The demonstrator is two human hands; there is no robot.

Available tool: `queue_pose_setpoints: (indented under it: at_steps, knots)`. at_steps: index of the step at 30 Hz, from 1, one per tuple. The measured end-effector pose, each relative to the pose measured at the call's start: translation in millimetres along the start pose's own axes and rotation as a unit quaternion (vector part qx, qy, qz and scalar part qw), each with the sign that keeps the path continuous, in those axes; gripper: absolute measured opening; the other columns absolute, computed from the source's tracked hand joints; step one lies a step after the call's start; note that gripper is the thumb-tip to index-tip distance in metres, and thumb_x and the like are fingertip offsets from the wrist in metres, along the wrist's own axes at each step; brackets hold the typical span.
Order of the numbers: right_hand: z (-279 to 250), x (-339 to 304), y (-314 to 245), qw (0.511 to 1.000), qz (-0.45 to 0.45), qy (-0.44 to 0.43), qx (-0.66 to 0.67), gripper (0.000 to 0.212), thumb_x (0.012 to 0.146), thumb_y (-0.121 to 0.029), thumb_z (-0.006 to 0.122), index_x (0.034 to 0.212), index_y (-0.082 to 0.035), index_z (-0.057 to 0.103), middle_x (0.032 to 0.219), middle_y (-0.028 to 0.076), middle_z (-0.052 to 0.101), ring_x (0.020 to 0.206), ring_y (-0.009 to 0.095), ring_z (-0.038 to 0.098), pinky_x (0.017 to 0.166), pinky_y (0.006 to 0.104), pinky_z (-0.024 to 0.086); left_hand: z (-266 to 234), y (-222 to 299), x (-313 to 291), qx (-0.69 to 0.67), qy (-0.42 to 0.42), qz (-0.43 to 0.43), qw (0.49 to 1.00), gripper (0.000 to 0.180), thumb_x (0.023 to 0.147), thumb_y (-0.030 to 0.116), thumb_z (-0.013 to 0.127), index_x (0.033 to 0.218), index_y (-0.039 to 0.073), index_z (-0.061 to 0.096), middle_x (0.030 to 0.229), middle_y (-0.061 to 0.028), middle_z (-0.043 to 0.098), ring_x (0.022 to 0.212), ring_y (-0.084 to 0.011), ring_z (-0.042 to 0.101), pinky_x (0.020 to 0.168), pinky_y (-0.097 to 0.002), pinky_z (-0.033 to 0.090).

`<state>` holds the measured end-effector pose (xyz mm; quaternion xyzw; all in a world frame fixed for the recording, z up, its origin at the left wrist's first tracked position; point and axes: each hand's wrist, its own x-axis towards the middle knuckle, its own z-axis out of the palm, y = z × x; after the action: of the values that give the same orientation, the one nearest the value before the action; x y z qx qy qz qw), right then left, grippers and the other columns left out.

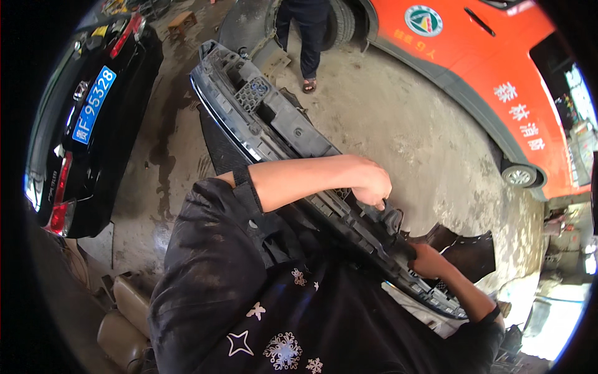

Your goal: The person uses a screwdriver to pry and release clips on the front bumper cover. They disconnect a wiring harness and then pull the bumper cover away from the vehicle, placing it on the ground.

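A long car front bumper (303,134) with a grille lies diagonally before me, from the upper left to the lower right. It shows dark plastic ribs, honeycomb mesh and a shiny strip along its near edge. My left hand (372,181) reaches across it with fingers curled by a black bracket-like part near its right half. What those fingers pinch, if anything, is hidden. Farther right, my right hand (428,260) is closed around a dark plastic part of the bumper, its fingertips mostly hidden.
A black car (93,131) stands at the left. An orange vehicle (448,68) fills the upper right. A person in dark trousers (309,47) and sandals stands beyond the bumper, near a tire (341,25). Dark sheet material (467,252) lies past my right hand; tan seats (121,333) sit lower left.
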<state>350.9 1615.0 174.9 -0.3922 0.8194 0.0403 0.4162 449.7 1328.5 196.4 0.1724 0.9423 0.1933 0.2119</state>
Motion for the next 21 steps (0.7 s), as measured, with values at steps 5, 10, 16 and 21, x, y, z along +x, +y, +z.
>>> queue_pose_setpoints:
  at_steps: [5, 10, 16, 21]
  knots:
    - [1, 39, -87, 0.999, 0.013, 0.004, 0.043, 0.050, 0.069, -0.009, 0.054, 0.118, 0.002, 0.056, 0.103, 0.030, 0.061, 0.102, 0.041, 0.058, 0.090, 0.0440, 0.045, 2, -68, -58, 0.040, 0.003, 0.024, 0.999, 0.036, 0.093, 0.035, 0.052, 0.107, 0.005, 0.066, 0.103, -0.0159, 0.066, 0.100, -0.0355, 0.061, 0.087, -0.0447, 0.049]
    - [4, 82, -176, 0.998, -0.021, -0.004, 0.062, 0.049, 0.069, -0.009, 0.050, 0.118, -0.005, 0.057, 0.091, 0.028, 0.064, 0.087, 0.041, 0.062, 0.077, 0.0458, 0.049, -3, -144, -124, 0.072, -0.006, 0.068, 0.995, 0.036, 0.092, 0.035, 0.052, 0.102, 0.003, 0.068, 0.101, -0.0196, 0.066, 0.099, -0.0357, 0.061, 0.085, -0.0460, 0.049]
    - [7, 125, -232, 0.997, -0.053, -0.012, 0.059, 0.048, 0.068, -0.008, 0.051, 0.115, -0.002, 0.057, 0.093, 0.029, 0.063, 0.095, 0.044, 0.060, 0.081, 0.0472, 0.047, -3, -201, -163, 0.085, 0.010, 0.082, 0.993, 0.027, 0.089, 0.030, 0.056, 0.093, 0.007, 0.071, 0.092, -0.0150, 0.069, 0.090, -0.0320, 0.066, 0.078, -0.0424, 0.053]
    - [52, 185, -241, 0.994, -0.057, -0.053, 0.081, 0.032, 0.069, -0.014, 0.052, 0.092, 0.006, 0.060, 0.085, 0.030, 0.062, 0.087, 0.044, 0.061, 0.075, 0.0500, 0.047, 32, -238, -173, 0.117, -0.009, 0.076, 0.990, 0.022, 0.085, 0.026, 0.059, 0.086, 0.009, 0.073, 0.087, -0.0133, 0.070, 0.085, -0.0299, 0.068, 0.073, -0.0413, 0.054]
